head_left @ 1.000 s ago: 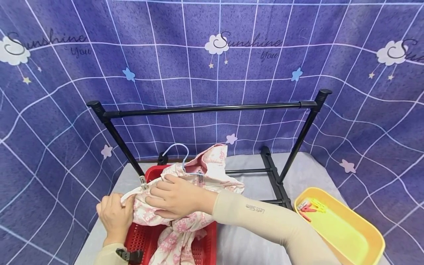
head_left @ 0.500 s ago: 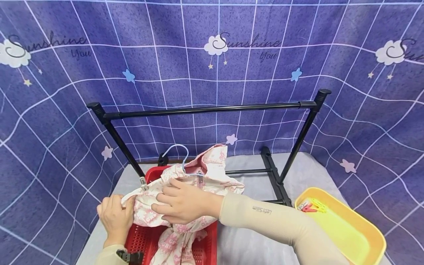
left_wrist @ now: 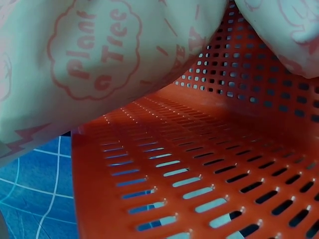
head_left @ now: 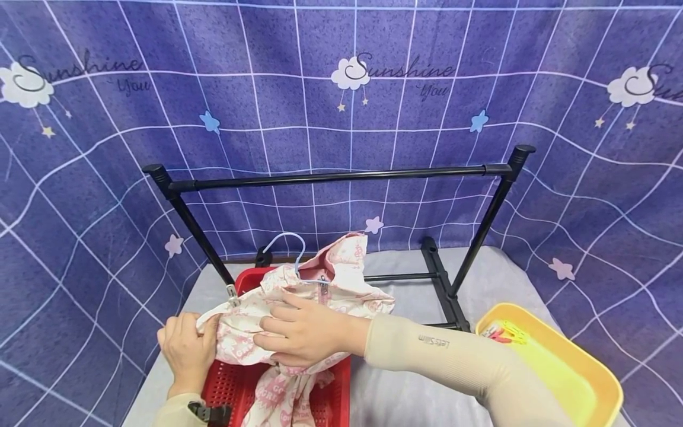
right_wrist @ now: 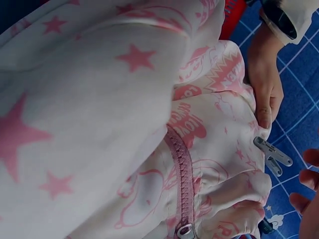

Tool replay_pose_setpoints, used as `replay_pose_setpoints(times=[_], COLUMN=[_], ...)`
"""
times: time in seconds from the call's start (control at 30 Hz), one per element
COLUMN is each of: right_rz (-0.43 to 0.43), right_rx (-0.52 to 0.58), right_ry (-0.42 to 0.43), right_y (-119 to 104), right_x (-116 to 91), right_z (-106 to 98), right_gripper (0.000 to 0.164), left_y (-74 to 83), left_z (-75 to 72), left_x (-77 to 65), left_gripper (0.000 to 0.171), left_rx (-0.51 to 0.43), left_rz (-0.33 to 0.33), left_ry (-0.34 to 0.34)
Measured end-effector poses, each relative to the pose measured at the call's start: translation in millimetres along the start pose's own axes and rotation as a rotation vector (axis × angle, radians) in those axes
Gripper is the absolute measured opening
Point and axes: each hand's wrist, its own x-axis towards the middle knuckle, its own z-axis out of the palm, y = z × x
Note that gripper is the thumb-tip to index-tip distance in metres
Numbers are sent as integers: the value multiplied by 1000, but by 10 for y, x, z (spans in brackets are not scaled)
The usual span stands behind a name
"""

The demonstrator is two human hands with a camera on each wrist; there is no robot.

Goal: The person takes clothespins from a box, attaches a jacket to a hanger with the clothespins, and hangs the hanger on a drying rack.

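A white jacket with pink print, hood and front zip is on a light blue hanger, whose hook sticks up at the neck. My left hand pinches the jacket's edge at the left, thumb on top of the cloth. Close by, a grey metal clip is fastened on the shoulder edge. My right hand lies over the front of the jacket with relaxed, slightly bent fingers. Its fingers show at the right border of the right wrist view, apart from the clip.
Under the jacket stands a red perforated basket, with part of the garment hanging into it. A black rack with a crossbar stands behind. At right is a yellow bin with several small red and yellow clips.
My right hand has slid to the right across the jacket front, away from the left hand. The left hand keeps its hold on the edge; the jacket stays about in place.
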Motion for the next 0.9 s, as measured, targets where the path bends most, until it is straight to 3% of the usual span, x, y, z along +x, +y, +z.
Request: replay_pose_setpoints(times=[0.3, 0.53, 0.9], right_rz=[-1, -1, -1], right_rx=[23, -8, -1], right_ry=[-37, -13, -69], right_y=[-16, -36, -58], right_x=[-111, -254, -433], right_z=[-35, -38, -68], right_gripper=[40, 37, 37], left_y=[7, 25, 11], left_z=[-9, -6, -1], left_x=[1, 11, 7], left_gripper=[65, 64, 66], left_rx=[5, 1, -6], left_rz=[1, 8, 4], left_ry=[-1, 4, 13])
